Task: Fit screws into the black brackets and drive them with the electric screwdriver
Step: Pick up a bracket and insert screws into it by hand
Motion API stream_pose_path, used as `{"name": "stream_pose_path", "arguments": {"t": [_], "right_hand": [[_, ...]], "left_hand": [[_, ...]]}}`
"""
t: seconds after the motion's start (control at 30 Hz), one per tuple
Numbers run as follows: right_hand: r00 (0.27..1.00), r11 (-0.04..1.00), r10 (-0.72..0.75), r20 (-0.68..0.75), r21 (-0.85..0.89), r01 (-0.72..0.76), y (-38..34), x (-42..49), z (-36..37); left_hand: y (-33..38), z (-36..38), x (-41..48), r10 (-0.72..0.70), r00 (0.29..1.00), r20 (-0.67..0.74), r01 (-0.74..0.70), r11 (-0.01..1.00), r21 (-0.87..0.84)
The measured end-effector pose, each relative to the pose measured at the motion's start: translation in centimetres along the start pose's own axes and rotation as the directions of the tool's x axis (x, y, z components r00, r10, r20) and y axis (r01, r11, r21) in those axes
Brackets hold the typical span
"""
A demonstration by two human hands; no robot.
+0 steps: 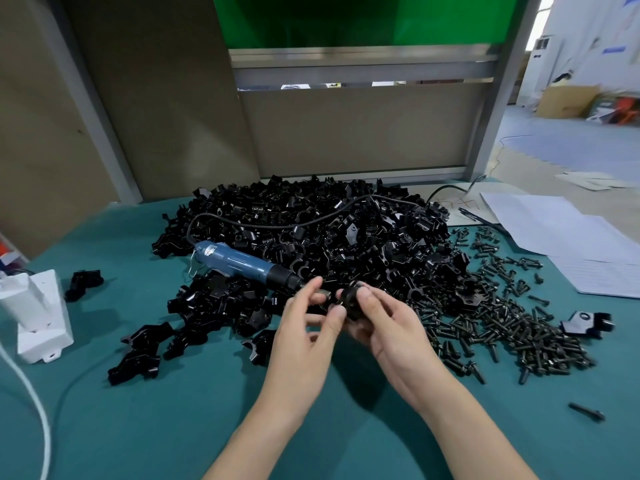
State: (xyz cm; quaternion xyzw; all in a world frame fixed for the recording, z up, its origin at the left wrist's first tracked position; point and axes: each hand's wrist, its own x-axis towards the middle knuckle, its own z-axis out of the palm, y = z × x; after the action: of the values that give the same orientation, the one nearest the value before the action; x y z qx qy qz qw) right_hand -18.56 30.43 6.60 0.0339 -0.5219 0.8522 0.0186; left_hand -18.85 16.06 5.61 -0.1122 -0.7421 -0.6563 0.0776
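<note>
black brackets point(346, 244): heaped mid-table | screws point(502, 327): scattered right | blue electric screwdriver point(242, 263): lying on heap

Beneath the grip a teal table cover point(173, 427) is spread, and beyond the grip the table is closed off by brown partition boards point(162, 98) set in a grey metal frame point(363, 60), with a green panel point(346, 19) mounted above them. Far to the right of the grip, a pale blue floor point(571, 150) is seen past the frame, where cardboard boxes point(564, 102) are set near a brightly lit white wall point(588, 26).
</note>
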Motion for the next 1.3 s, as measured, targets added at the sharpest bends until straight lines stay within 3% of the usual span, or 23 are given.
{"name": "stream_pose_path", "arguments": {"t": [0.07,0.13,0.27,0.4,0.53,0.7,0.77,0.9,1.0,1.07,1.13,1.3], "right_hand": [[0.997,0.990,-0.009,-0.082,0.139,0.020,-0.9,0.2,-0.8],[0.983,0.962,-0.035,-0.178,0.261,0.081,-2.1,0.2,-2.2],[0.944,0.861,-0.003,-0.329,0.480,0.170,-3.7,-0.8,-5.0],[0.929,0.715,0.009,-0.369,0.652,0.252,-4.1,-1.6,-5.9],[0.941,0.710,0.030,-0.337,0.670,0.217,-4.2,-1.5,-5.5],[0.971,0.881,0.079,-0.224,0.472,0.037,-3.1,-1.0,-4.9],[0.979,0.930,0.101,-0.175,0.367,-0.030,-2.4,-0.7,-4.3],[0.987,0.968,0.118,-0.112,0.236,-0.089,-1.5,-0.3,-3.3],[0.990,0.981,0.119,-0.078,0.161,-0.105,-1.2,-0.3,-3.1],[0.990,0.989,0.119,-0.072,0.095,-0.112,-1.1,-0.3,-3.1],[0.992,0.994,0.107,-0.063,-0.003,-0.107,-0.9,-0.5,-3.0],[0.995,0.985,0.101,0.009,-0.140,-0.099,-0.3,-0.6,-2.6]], "left_hand": [[-0.2,-0.2,-0.1,0.034,0.999,-0.022,-0.032,0.995,0.095],[-0.2,-0.3,-0.5,0.105,0.993,0.057,-0.117,0.952,0.284],[-0.2,1.2,-1.5,0.147,0.936,0.321,-0.326,0.708,0.626],[-0.1,4.6,0.0,0.237,0.888,0.395,-0.460,0.501,0.733],[0.1,8.1,1.5,0.177,0.874,0.452,-0.486,0.302,0.820],[0.1,6.4,1.6,0.148,0.886,0.440,-0.464,0.251,0.850],[-0.2,4.6,0.7,0.197,0.867,0.457,-0.494,0.230,0.838],[-0.6,2.3,-0.6,0.292,0.878,0.379,-0.471,0.382,0.795],[-0.2,1.8,-0.4,0.263,0.939,0.220,-0.338,0.600,0.725],[0.4,1.5,-0.3,0.219,0.973,0.079,-0.223,0.777,0.588],[0.6,1.4,-0.2,0.180,0.984,-0.017,-0.156,0.892,0.424],[1.4,1.4,0.1,0.084,0.991,-0.104,-0.079,0.996,0.046]]}}
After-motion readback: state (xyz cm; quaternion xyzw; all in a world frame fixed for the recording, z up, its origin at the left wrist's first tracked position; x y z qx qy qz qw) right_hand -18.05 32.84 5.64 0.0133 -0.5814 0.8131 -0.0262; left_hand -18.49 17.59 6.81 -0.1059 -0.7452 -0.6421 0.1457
